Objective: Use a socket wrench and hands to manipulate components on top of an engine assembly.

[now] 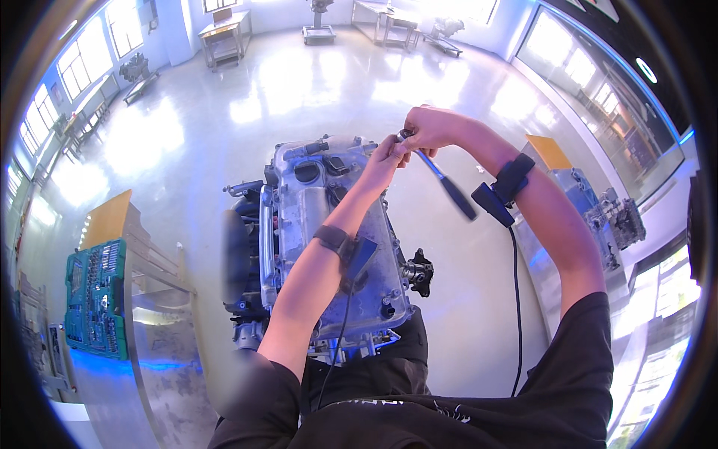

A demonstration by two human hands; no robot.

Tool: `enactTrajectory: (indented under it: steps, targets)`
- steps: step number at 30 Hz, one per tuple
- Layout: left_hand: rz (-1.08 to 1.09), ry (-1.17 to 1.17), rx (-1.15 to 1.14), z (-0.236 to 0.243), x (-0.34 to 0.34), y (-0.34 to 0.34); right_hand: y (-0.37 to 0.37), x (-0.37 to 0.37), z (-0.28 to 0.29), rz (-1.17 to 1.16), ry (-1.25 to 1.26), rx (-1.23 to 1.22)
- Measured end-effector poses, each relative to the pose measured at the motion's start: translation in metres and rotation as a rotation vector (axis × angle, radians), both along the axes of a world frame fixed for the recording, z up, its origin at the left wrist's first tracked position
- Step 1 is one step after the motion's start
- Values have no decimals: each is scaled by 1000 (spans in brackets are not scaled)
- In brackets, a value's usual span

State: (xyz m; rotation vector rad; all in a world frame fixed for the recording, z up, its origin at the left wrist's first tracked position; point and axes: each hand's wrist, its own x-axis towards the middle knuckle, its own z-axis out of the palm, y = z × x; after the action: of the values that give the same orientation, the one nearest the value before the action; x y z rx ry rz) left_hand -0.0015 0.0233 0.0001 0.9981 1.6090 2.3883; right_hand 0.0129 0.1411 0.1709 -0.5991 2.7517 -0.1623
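A ratchet wrench (457, 197) with a black handle is held out over the far right edge of the engine, its handle slanting down to the right. My right hand (431, 128) is closed at the ratchet's head end, wrist bent. Pressed up against it, my left hand (387, 158) has its fingers pinched around the same end; those fingers hide most of the head and anything fitted on it. Below my hands stands a car engine (302, 206) with a grey valve cover and a dark round cap (307, 171). Both forearms wear black strapped devices with cables.
On the left, a metal bench (161, 314) carries an open green tool case (96, 299) of sockets. A dark flanged part (420, 273) juts from the engine's right side. Another engine assembly (598, 213) stands at the right. Further benches (224, 37) line the far wall.
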Motion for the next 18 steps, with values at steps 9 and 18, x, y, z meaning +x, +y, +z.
enactTrajectory:
  steps: [9,18]
  targets:
    - [113,-82,136,-8,-7,-4,-36,6,2,-134,0,66]
    - [-7,-111,206,-5,-6,10,8,-18,-31,411,443,200]
